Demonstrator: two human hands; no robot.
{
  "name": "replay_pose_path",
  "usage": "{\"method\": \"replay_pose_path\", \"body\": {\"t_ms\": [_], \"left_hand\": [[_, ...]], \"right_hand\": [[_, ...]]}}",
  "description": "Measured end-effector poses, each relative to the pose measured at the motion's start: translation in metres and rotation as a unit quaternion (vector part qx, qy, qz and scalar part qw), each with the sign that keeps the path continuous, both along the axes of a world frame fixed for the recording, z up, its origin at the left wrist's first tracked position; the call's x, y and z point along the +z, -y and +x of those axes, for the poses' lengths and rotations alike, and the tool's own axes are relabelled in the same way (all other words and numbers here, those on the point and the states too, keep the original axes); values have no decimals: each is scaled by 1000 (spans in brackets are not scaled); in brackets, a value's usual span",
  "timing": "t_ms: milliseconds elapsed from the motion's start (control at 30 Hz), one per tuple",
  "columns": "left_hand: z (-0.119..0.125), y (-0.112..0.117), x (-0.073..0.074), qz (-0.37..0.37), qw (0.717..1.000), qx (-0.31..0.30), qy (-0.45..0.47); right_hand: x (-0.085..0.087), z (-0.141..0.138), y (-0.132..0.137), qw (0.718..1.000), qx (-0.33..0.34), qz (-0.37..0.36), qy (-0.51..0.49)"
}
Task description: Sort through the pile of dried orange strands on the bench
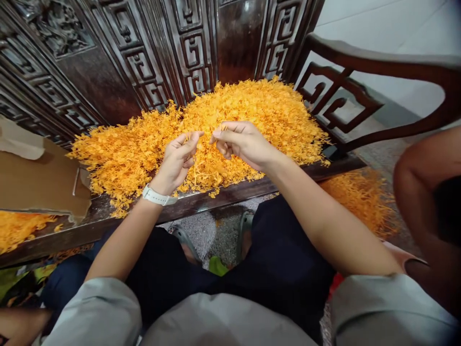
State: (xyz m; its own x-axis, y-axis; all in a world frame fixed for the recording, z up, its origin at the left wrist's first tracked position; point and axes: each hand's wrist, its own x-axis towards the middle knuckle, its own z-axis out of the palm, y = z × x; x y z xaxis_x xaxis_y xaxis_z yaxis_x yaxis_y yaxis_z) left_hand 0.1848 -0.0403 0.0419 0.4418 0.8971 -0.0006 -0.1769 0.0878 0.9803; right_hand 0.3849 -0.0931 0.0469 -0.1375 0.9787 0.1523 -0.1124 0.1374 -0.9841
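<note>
A big heap of small orange flower-like pieces with thin stems (248,105) covers the seat of a dark carved wooden bench. Above its front part, my left hand (176,161) has thumb and forefinger pinched together, a bit of orange showing between the fingers. My right hand (241,142) faces it a short gap away, its fingers curled and pinched, with a small orange bit at the fingertips. The exact shape of what each hand holds is too small to make out. A pale watch strap (158,197) circles my left wrist.
A cardboard box (39,168) stands on the bench at left, with more orange pieces beside it. The armrest (360,60) rises at right; another orange heap (360,197) lies below it. People sit close on both sides, one arm (418,192) at right.
</note>
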Motion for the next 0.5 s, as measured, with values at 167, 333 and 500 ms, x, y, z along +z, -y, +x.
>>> {"method": "replay_pose_path", "body": {"t_ms": [167,333,500], "left_hand": [[7,8,-1,43,999,14,-18],[8,11,-3,140,989,33,-38],[13,18,-4,110,990,79,-33]], "right_hand": [[-4,-12,5,997,67,20,36],[-13,-14,5,996,46,19,75],[-16,-18,6,979,6,78,186]]}}
